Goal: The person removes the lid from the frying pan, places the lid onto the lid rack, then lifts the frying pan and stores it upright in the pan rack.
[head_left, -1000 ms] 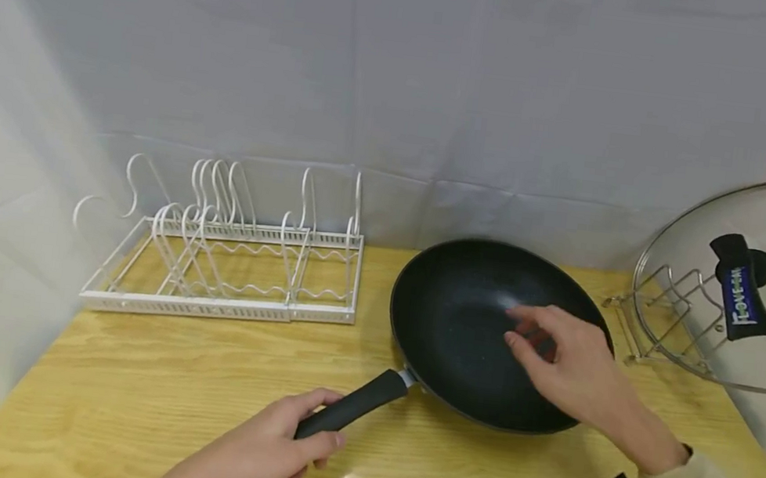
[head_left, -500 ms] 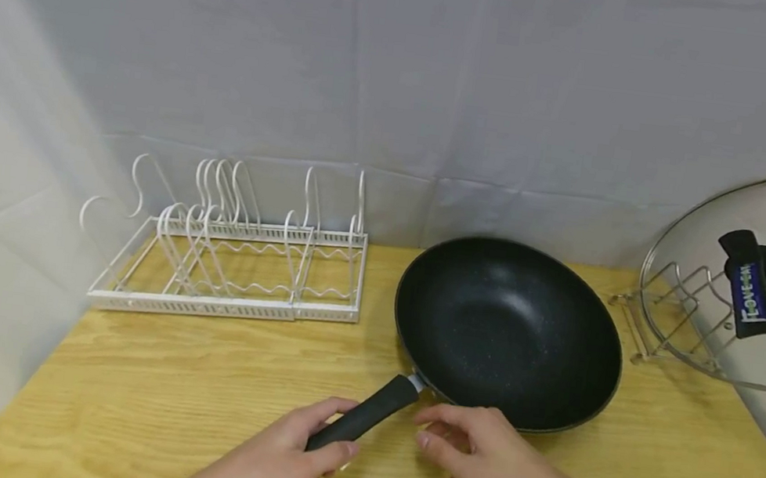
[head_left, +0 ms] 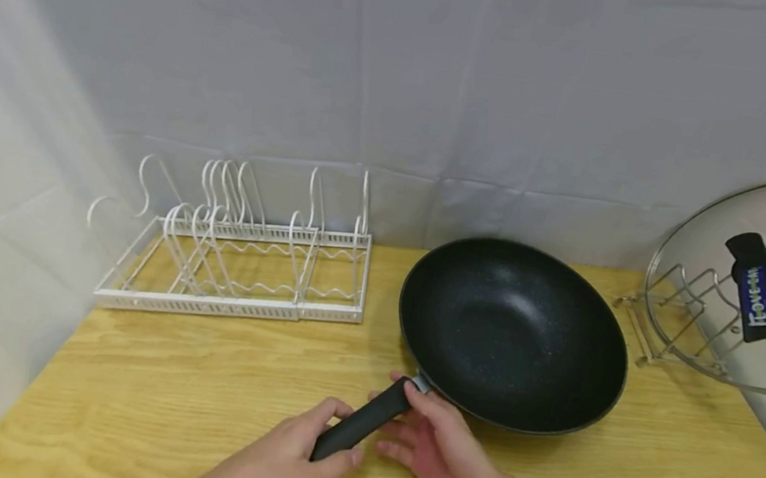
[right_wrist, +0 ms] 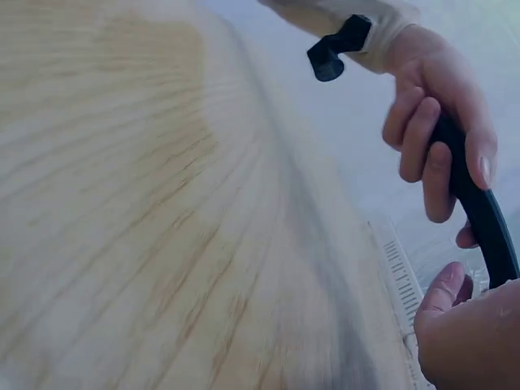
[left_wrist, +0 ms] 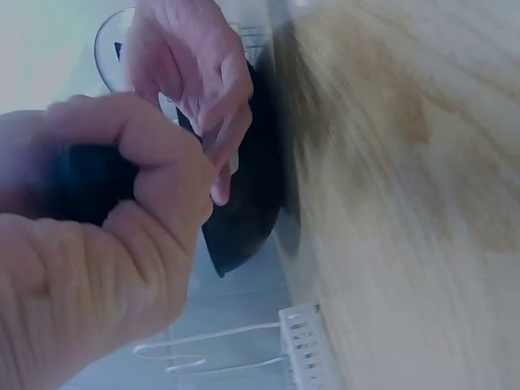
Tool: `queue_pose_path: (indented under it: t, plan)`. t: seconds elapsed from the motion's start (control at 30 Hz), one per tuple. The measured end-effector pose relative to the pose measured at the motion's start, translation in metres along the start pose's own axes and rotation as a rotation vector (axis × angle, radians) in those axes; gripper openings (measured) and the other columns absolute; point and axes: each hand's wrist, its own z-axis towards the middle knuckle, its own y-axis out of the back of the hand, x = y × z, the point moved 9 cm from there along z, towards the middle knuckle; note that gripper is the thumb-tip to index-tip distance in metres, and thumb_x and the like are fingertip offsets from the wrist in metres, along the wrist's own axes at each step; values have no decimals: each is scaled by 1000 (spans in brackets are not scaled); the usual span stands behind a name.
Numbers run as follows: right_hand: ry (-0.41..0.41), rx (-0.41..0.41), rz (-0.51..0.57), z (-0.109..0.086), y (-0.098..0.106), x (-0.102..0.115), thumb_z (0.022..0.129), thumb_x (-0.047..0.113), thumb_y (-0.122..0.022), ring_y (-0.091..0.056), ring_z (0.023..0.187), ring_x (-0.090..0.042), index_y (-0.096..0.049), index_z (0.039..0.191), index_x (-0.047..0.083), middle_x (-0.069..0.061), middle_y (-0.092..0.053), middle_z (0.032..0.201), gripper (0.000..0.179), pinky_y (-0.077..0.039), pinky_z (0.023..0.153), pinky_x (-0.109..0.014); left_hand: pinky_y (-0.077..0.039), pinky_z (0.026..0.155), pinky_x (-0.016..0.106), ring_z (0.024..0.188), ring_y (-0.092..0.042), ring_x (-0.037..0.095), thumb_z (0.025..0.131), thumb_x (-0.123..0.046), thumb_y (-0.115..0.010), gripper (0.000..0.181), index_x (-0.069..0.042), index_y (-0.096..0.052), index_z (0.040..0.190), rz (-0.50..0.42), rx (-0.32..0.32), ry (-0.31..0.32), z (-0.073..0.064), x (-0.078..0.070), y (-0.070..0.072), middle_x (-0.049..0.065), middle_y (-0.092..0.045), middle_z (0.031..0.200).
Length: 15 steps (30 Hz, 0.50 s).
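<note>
A black wok [head_left: 514,333] with a long black handle [head_left: 362,422] stands right of centre in the head view, its hollow facing up and toward me. My left hand [head_left: 281,452] grips the rear end of the handle, thumb on top; the right wrist view shows its fingers curled round the grip. At the handle's front, beside the metal collar, is my right hand [head_left: 453,464]. Its thumb lies on top of the handle while its fingers reach underneath, the tips of two showing on the far side. In the left wrist view the wok's dark side [left_wrist: 252,195] appears beyond both hands.
A white wire rack [head_left: 226,304] with upright loops stands at the back left of the wooden table [head_left: 196,383]. At the right, a glass lid [head_left: 697,220] with a black knob leans in a small metal rack [head_left: 648,344]. Pale sheeting [head_left: 408,76] hangs behind.
My right hand has come from over the wok's hollow, down and left, to the front of the handle. My left hand has kept its hold; the whole scene has shifted slightly right in view.
</note>
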Motion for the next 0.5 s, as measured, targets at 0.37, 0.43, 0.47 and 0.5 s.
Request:
queue_pose_path:
  t: [0.37,0.43,0.47,0.5]
  plan:
    - [88,-109,174,10,-17,4,104,27,-60,-67,110,-16,-42,126,13,-2,-65,112,31,-53,102,-40,-34,42,23,43,-40,11,101,-38,-63,33,-8,-54,113,-279,88,57,0,9,-12,-2,-46,58]
    - [111,-137,174,11,-19,5,104,26,-59,-69,106,-16,-44,120,14,0,-67,108,24,-55,98,-39,-33,41,22,42,-39,11,100,-36,-65,33,-7,-54,112,-287,80,62,1,10,-13,-2,-45,57]
    - [122,-149,166,11,-19,6,105,25,-59,-69,105,-16,-45,118,14,0,-68,106,22,-55,96,-39,-33,40,22,41,-38,11,99,-36,-66,34,-7,-53,112,-290,73,69,2,11,-14,-3,-44,56]
    - [133,-156,155,10,-19,7,105,25,-58,-69,104,-16,-46,116,15,1,-68,104,20,-55,94,-38,-33,41,22,42,-37,11,98,-36,-68,35,-7,-53,111,-292,66,78,2,12,-14,-3,-43,56]
